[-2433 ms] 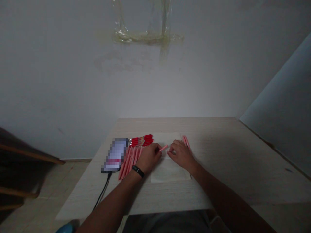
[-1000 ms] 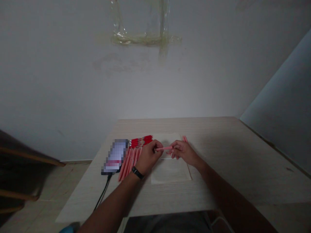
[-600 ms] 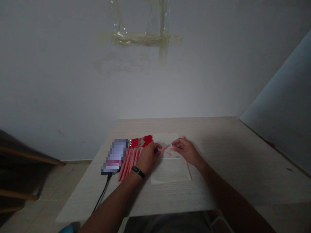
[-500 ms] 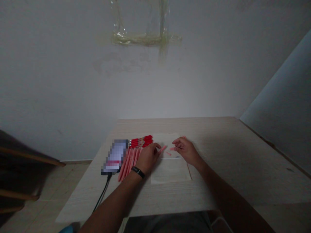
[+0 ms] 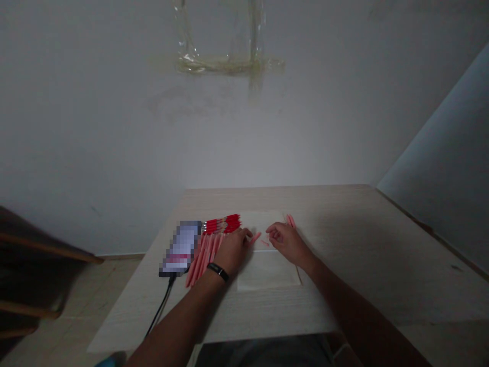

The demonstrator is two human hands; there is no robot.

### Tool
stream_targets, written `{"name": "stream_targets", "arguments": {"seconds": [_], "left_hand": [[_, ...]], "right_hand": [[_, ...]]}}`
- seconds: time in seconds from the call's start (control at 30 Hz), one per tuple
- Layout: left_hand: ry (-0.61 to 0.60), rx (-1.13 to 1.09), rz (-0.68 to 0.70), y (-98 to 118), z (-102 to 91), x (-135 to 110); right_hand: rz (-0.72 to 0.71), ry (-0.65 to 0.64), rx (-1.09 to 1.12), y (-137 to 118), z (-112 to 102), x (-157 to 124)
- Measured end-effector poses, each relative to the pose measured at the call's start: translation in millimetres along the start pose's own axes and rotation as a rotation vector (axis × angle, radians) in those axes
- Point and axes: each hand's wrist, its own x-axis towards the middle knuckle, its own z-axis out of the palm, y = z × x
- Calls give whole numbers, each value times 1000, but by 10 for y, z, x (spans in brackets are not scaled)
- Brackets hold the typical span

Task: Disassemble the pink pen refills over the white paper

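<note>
The left hand [image 5: 236, 248] has its thumb and fingers clamped on a pink pen [image 5: 255, 238]. This pen comes out from the fingertips toward the right, pointing a little away from the person. The right hand [image 5: 287, 244] has bent fingers, the thumb and the forefinger being near each other. I cannot tell whether they are together or whether something thin is between them. The two hands are apart, but near.

A small pink piece [image 5: 265, 243] lies in the gap between the two hands, just beside the right fingertips; if they touch it, I cannot tell. Under the piece and under the fingers of both hands is a pale sheet [image 5: 267, 272], which has a white line across it, a little nearer to the person than the fingertips.

To the left of the left fingers there is a row of pink pens [image 5: 201, 261], lying side by side and partly covered by this hand. Beyond the same fingers, and to their left, lie the red pens [image 5: 223, 223] in a close group. Farther to the left is a phone [image 5: 181, 247], its screen blurred, with a black cable [image 5: 162, 305] at its near end. Just beyond the right fingers lie some other pens [image 5: 291, 221], also pink, partly hidden by the right hand.
</note>
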Motion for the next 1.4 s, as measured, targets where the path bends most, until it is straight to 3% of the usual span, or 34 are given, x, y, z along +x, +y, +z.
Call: {"name": "stream_targets", "arguments": {"seconds": [0.17,0.7,0.9,1.07,1.23,1.4], "left_hand": [[62,67,61,-43,5,-18],[86,75,105,-51,41,-30],[90,50,112,-59,53,-14],[80,21,124,-51,46,-19],[82,-14,153,-52,35,-20],[101,-68,151,8,-29,-22]], "right_hand": [[-39,-29,-86,-120,63,-21],[-119,-96,-217,-240,152,35],[-112,-20,-201,-168,31,49],[-109,68,-197,-20,-190,57],[-151,4,-250,44,-431,43],[-184,-81,-243,65,-499,20]]}}
